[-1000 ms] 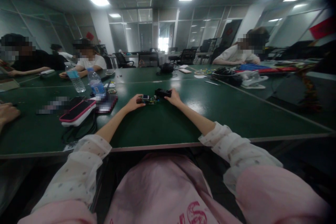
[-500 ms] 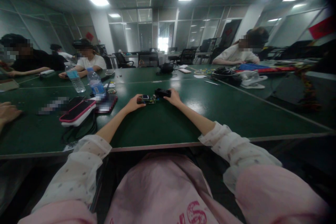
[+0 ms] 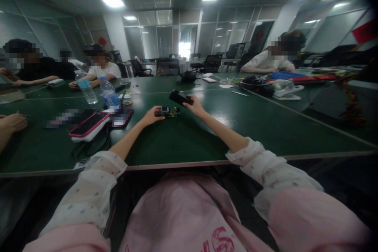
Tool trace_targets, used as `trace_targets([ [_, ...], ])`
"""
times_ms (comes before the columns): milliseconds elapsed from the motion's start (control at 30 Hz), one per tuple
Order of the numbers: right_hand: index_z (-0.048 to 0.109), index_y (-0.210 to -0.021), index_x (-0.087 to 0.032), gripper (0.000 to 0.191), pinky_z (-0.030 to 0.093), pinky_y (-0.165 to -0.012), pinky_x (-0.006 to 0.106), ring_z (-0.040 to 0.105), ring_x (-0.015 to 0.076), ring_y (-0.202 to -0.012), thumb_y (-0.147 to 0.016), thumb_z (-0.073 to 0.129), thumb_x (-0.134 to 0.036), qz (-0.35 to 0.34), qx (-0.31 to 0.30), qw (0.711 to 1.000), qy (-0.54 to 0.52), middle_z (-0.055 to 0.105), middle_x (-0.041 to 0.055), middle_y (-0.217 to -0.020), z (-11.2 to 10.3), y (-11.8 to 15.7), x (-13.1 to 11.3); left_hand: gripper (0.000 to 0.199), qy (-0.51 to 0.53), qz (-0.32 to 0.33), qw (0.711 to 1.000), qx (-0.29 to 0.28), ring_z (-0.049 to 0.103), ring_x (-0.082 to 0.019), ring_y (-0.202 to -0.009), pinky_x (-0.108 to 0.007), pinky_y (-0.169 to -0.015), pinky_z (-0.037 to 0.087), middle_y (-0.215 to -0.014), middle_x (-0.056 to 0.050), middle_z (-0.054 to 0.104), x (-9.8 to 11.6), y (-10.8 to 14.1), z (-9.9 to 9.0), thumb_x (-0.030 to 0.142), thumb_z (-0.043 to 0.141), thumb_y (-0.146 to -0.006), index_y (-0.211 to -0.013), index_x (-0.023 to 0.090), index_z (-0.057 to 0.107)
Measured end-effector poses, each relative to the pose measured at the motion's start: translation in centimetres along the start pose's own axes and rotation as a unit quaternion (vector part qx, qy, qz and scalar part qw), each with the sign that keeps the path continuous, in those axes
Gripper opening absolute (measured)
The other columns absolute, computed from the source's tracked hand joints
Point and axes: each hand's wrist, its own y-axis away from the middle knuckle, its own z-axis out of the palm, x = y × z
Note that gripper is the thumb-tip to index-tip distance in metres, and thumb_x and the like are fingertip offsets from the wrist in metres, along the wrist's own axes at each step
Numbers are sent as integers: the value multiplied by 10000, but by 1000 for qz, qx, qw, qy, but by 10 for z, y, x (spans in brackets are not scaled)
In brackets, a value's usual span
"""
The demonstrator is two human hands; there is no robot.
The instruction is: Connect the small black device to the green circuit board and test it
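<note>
The left hand point(image 3: 152, 114) has its thumb and fingers curled in, closed around the left end of a small, flat green circuit board with a small screen point(image 3: 171, 113). The board is low over the dark green, smooth-topped table point(image 3: 177, 141); whether it rests there cannot be told. The right hand point(image 3: 195, 105) is partly closed, pinching the right end of a black, oblong, probably plastic casing point(image 3: 180, 97). That casing tilts, left end higher, just beyond the board and seemingly apart from it.

The board is likely light and stiff but fragile: hold it by its bare edges, off the screen and the small parts. The casing looks light, rigid and perhaps slippery; a grip on its 2 long sides would steady it better than 1 end.

To the left lie a black phone-like device with a pink rim point(image 3: 90, 125) and a loose black cable point(image 3: 91, 147) near the left forearm. Beyond them stand 2 clear plastic bottles with blue labels, 1 on the left point(image 3: 88, 91) and 1 on the right point(image 3: 110, 93). A co-worker's hand point(image 3: 14, 123) is at the far left. A thin silver rod point(image 3: 239, 93) lies to the right. Nothing visible blocks the space between the 2 hands.
</note>
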Motion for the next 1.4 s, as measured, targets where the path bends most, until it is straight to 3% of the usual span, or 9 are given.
trace_targets([
  [233,469,-1226,-172,565,483,-924,443,607,241,-1012,-730,701,-314,-67,-139,986,-66,595,99,-1119,8,10,-14,760,2,-18,1000,13,611,-276,-1032,-524,-960,432,-1107,-145,625,-1,0,0,361,792,-614,-1265,143,466],
  [667,473,-1230,-197,544,485,-915,448,602,220,-995,-741,699,-275,-110,-208,972,24,600,78,-1098,15,23,-5,921,7,7,1000,-7,561,-297,-1131,-534,-997,400,-1232,-180,558,-5,-2,2,380,808,-585,-1352,145,354],
  [1400,458,-1242,-202,579,491,-919,433,584,228,-1051,-734,713,-313,-115,-209,971,-3,576,89,-1159,16,25,-1,696,-2,29,999,-15,593,-275,-1083,-483,-965,442,-1195,-151,598,-4,-1,3,415,759,-644,-1223,146,481],
])
